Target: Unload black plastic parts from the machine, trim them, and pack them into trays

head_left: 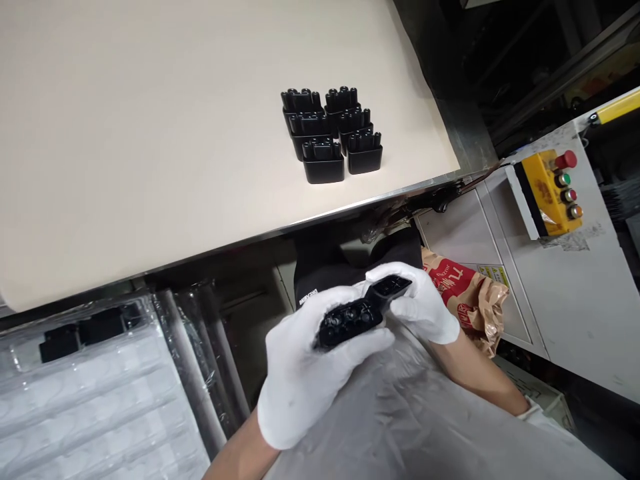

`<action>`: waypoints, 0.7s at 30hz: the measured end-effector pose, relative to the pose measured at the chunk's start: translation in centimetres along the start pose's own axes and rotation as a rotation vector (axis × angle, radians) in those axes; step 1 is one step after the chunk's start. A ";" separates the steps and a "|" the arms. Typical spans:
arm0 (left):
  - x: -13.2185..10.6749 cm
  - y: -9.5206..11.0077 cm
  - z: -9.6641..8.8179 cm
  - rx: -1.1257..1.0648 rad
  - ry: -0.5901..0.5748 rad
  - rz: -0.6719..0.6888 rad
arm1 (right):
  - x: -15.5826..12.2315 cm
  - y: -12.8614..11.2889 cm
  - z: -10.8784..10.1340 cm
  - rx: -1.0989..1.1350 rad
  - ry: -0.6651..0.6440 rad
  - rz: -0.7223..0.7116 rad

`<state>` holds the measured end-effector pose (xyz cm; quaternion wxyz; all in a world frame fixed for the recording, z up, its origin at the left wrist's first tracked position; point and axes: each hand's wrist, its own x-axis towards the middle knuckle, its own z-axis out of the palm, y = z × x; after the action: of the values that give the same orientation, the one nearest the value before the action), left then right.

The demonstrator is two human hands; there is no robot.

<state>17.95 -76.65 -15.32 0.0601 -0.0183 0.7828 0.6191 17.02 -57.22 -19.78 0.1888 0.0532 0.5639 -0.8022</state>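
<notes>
Both my hands wear white gloves and meet below the table's edge, close to my body. My left hand [305, 373] is wrapped round a black plastic part [350, 319] with round sockets on its face. My right hand [423, 303] grips a second black part [390, 288], an open hollow shell, pressed against the first. Several more black plastic parts [331, 133] stand in two tidy rows on the beige table [150, 133].
A clear plastic tray [90, 400] under film lies at the lower left, with black parts at its far end. A yellow control box [553, 190] with coloured buttons sits on a grey machine at right. A brown and red paper bag [470, 297] lies under my right hand.
</notes>
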 end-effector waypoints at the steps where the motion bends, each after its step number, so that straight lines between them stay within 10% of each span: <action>1: 0.2 -0.1 0.0 -0.057 -0.016 -0.047 | 0.0 0.1 0.1 0.057 -0.018 0.030; 9: 1.4 -3.0 1.1 -0.485 -0.114 -0.345 | 1.4 0.8 0.5 0.270 0.037 0.114; 21: 1.9 -2.2 2.3 0.061 0.210 0.047 | 0.9 -3.3 2.8 -0.869 0.236 -0.309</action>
<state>16.45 -74.80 -18.20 -0.0363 -0.0628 0.8034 0.5910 15.37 -59.09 -16.12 0.0068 -0.0242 0.8662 -0.4991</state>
